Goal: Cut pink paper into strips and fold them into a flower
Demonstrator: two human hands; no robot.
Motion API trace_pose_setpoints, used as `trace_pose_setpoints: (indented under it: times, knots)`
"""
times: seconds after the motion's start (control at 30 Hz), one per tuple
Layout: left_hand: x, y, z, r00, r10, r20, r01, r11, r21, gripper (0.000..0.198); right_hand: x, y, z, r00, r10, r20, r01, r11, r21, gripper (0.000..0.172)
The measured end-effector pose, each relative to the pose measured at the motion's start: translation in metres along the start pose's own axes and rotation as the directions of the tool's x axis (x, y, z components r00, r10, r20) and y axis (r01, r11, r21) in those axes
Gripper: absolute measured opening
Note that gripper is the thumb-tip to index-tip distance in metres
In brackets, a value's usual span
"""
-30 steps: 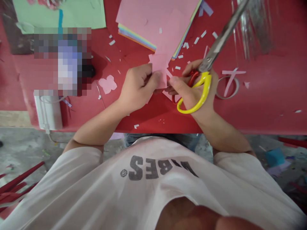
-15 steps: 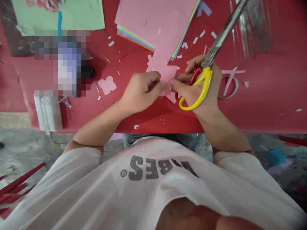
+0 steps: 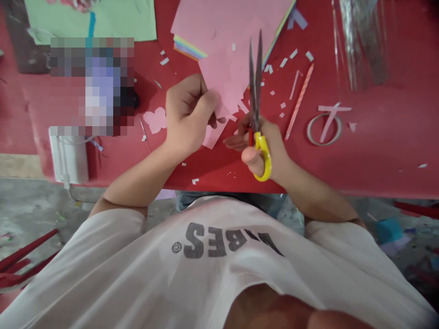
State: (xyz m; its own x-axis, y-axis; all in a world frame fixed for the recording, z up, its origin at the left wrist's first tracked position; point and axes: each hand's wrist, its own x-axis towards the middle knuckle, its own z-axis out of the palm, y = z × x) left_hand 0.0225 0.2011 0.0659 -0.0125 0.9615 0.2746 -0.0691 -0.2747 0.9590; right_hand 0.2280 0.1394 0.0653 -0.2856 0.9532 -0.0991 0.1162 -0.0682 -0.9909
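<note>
My left hand (image 3: 188,113) is closed on a small piece of pink paper (image 3: 219,103), holding it just above the red table (image 3: 377,151). My right hand (image 3: 262,148) grips the yellow and red handles of a pair of scissors (image 3: 255,87). The long metal blades point straight away from me and are slightly parted, right beside the pink paper's right edge. A cut-out pink flower shape (image 3: 156,119) lies on the table to the left of my left hand.
A stack of coloured paper sheets (image 3: 226,27) with pink on top lies at the back. A green sheet (image 3: 103,18) is at the far left. A tape ring (image 3: 324,129), a thin pink stick (image 3: 299,101), crinkled clear plastic (image 3: 363,41) and several paper scraps lie on the right.
The scissors swung from pointing up-right to pointing straight ahead. My right hand let go of the pink paper and moved down. My left hand lifted the paper up and back.
</note>
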Motion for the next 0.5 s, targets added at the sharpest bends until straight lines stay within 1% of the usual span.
trace_pose_setpoints:
  times: [0.1, 0.2, 0.27, 0.37, 0.5]
  knots:
    - [0.002, -0.005, -0.003, 0.997, 0.039, -0.060, -0.038, 0.999, 0.021, 0.039, -0.007, 0.003, 0.009, 0.992, -0.006, 0.125, -0.003, 0.998, 0.070, 0.086]
    - [0.004, -0.013, -0.010, 0.992, 0.084, -0.095, -0.075, 0.993, 0.092, 0.049, -0.009, 0.002, 0.013, 0.988, 0.001, 0.153, -0.009, 0.999, 0.052, 0.086]
    - [0.004, -0.015, -0.012, 0.992, 0.052, -0.111, -0.036, 0.989, 0.145, 0.051, -0.009, 0.002, 0.014, 0.989, -0.003, 0.146, -0.001, 1.000, 0.030, 0.086]
    - [0.004, -0.008, -0.009, 0.991, -0.013, -0.132, 0.039, 0.980, 0.195, 0.048, -0.009, 0.002, 0.014, 0.987, -0.014, 0.159, 0.013, 1.000, 0.004, 0.083]
    - [0.002, 0.006, -0.002, 0.992, 0.008, -0.126, 0.022, 0.971, 0.236, 0.046, -0.009, 0.002, 0.015, 0.985, 0.037, 0.168, -0.033, 0.999, -0.031, 0.090]
